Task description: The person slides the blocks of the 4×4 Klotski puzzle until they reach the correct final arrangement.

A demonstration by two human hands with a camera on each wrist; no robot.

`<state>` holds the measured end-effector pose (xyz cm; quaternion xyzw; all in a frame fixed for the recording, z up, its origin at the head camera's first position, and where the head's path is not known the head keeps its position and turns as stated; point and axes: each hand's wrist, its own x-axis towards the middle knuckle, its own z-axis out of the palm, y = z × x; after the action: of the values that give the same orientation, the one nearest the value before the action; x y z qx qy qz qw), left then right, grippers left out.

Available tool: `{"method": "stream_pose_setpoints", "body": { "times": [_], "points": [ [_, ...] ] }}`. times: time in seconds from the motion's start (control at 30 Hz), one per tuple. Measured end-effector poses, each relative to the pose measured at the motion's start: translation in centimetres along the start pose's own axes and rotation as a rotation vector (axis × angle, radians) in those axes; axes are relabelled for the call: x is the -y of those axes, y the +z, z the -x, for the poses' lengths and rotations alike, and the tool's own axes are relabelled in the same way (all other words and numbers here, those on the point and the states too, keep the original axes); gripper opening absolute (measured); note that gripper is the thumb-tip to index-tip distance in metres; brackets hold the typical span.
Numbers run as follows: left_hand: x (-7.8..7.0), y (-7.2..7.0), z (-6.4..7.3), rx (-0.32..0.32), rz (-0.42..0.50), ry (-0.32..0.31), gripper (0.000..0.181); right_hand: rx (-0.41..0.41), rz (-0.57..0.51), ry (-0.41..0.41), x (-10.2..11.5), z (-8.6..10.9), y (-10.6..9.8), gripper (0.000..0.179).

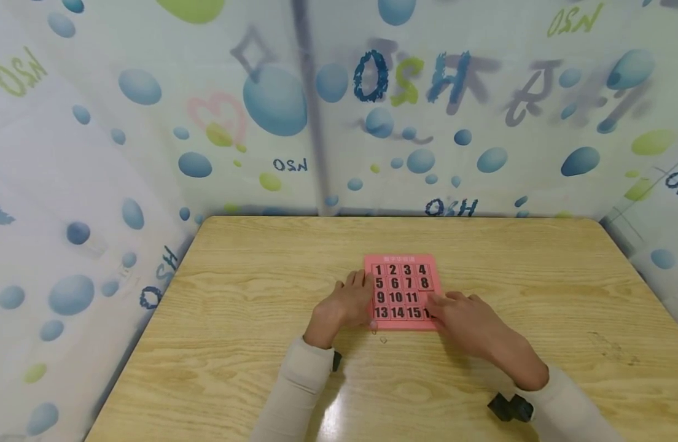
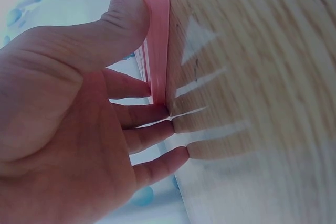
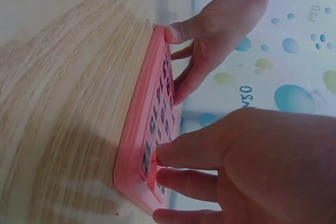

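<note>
A pink number slide puzzle (image 1: 401, 327) lies flat on the table, its black numerals facing up. My left hand (image 1: 347, 302) holds its left side, the thumb at the near corner and the fingers along the edge. In the left wrist view several left fingertips (image 2: 178, 153) touch the tabletop. My right hand (image 1: 471, 325) reaches over the puzzle's lower right. Its thumb tip touches the tile marked 12 (image 3: 146, 160) in the bottom row, with other fingertips near the frame's right part. That hand partly hides the right column; a gap shows above the 12.
The wood-grain table (image 1: 250, 276) extends around the puzzle. A patterned curtain (image 1: 339, 172) with blue and green drops hangs along its far edge and sides. Small rings (image 1: 383, 340) or marks lie near the puzzle's near edge. Dark wrist devices (image 1: 510, 407) sit under the sleeves.
</note>
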<state>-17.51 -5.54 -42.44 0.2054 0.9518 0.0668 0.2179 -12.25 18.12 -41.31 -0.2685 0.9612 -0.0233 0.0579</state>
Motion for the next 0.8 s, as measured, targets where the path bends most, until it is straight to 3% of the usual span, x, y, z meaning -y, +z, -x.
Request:
{"method": "stream_pose_setpoints", "body": {
  "times": [0.37, 0.8],
  "points": [
    [-0.12, -0.08, -0.02, 0.006, 0.001, -0.008, 0.105, 0.12, 0.028, -0.043, 0.57, 0.99, -0.66, 0.03],
    [0.0, 0.0, 0.08, -0.001, 0.019, 0.0, 0.105, 0.125, 0.09, -0.053, 0.83, 0.77, -0.49, 0.031]
  ]
}}
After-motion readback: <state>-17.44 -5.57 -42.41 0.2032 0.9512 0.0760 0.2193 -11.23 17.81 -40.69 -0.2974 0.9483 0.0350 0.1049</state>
